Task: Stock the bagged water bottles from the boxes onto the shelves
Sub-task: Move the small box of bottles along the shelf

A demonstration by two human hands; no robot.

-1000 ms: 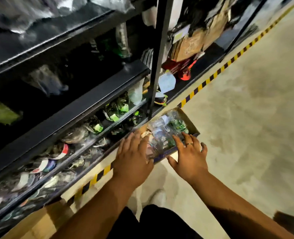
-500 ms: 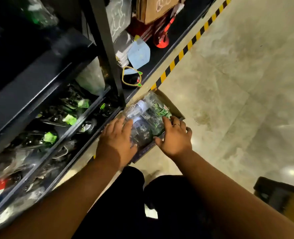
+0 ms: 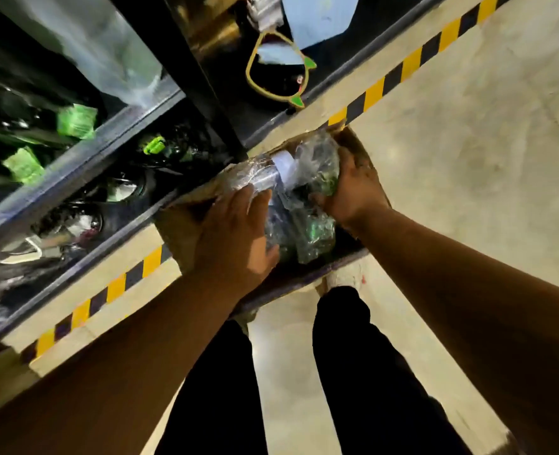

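Bagged water bottles (image 3: 299, 205) fill the open cardboard box (image 3: 183, 221) on the floor at the middle of the frame, tight against the foot of the shelves (image 3: 74, 165). They look slippery and loose: clear crinkled plastic throwing glare, green print showing through, and one pale cap (image 3: 284, 164) poking toward the rack. The right hand (image 3: 353, 188) has its fingers curled round a bag at the far right of the pile, clearly grasping it. The left hand (image 3: 235, 238) is laid over the near bags with the thumb against their side. Whether it has actually closed on one I cannot tell. Nothing is lifted clear of the box yet. To my eye the job is partway: the lower tiers at left already carry bagged bottles with green labels (image 3: 74, 121), while several bags are left in the box. Yellow-and-black tape (image 3: 386, 83) runs along the floor beside the rack, and the person's dark trouser legs (image 3: 353, 372) stand below.
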